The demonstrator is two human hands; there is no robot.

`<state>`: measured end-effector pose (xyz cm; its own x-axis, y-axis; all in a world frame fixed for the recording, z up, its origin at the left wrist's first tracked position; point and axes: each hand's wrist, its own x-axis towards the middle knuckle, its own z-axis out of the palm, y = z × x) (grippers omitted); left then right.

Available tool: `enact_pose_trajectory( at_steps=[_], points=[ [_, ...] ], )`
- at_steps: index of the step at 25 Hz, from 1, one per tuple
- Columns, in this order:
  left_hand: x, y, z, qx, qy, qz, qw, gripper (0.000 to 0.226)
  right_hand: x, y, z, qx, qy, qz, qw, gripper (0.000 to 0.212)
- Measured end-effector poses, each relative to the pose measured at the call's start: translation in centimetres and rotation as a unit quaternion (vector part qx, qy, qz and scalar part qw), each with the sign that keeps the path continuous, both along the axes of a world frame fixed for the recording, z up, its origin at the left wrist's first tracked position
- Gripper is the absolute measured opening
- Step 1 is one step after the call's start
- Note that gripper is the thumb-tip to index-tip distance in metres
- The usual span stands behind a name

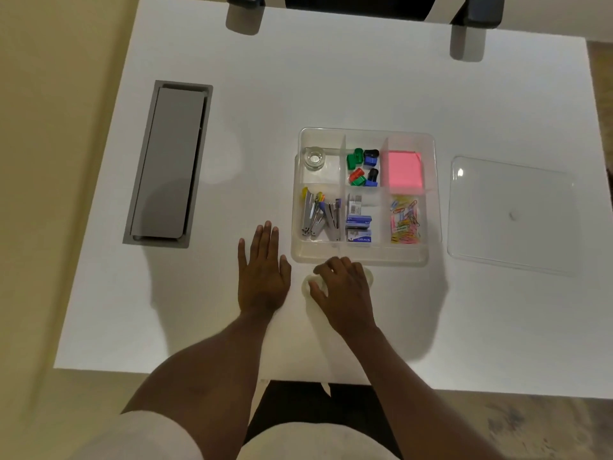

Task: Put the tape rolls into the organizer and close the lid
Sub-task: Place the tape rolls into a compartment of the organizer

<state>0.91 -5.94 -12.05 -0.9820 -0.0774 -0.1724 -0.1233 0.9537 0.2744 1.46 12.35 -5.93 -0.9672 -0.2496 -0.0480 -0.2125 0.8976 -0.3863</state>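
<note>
A clear plastic organizer (434, 194) with six compartments stands on the white table, its top uncovered. One clear tape roll (314, 158) lies in the far-left compartment. The clear lid (510, 214) lies flat on the table to the organizer's right. My right hand (341, 290) curls over clear tape rolls (306, 283) on the table just in front of the organizer; the hand hides most of them. My left hand (263, 270) rests flat on the table, fingers spread, left of the organizer and holding nothing.
The other compartments hold coloured sharpeners (363, 167), pink sticky notes (402, 169), staplers (320, 215), staple boxes (359, 224) and paper clips (405, 222). A grey cable hatch (169, 164) is set into the table at the left. A chair (361, 5) stands at the far edge.
</note>
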Motion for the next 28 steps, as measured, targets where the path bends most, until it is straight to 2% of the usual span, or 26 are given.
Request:
enact_pose_trajectory(
  at_steps=[5, 15, 19, 24, 28],
  points=[
    [0.1, -0.1, -0.3, 0.003, 0.020, 0.001, 1.000, 0.065, 1.5, 0.5, -0.9, 0.042, -0.038, 0.024, 0.998, 0.031],
    [0.1, -0.2, -1.0, -0.006, 0.032, -0.001, 0.999, 0.065, 1.6, -0.6, -1.5, 0.069, -0.024, 0.086, 0.994, 0.031],
    [0.1, -0.3, -1.2, -0.007, 0.028, 0.001, 1.000, 0.065, 1.9, -0.9, -1.4, 0.086, 0.010, 0.130, 0.988, 0.022],
    [0.0, -0.4, -1.6, -0.016, 0.013, -0.005, 1.000, 0.066, -0.9, -2.1, 1.1, -0.001, 0.102, 0.092, 0.991, 0.032],
    [0.1, -0.5, -1.8, -0.005, 0.031, -0.003, 0.999, 0.066, -8.4, -2.1, 3.9, -0.048, 0.135, 0.006, 0.990, 0.033]
  ],
)
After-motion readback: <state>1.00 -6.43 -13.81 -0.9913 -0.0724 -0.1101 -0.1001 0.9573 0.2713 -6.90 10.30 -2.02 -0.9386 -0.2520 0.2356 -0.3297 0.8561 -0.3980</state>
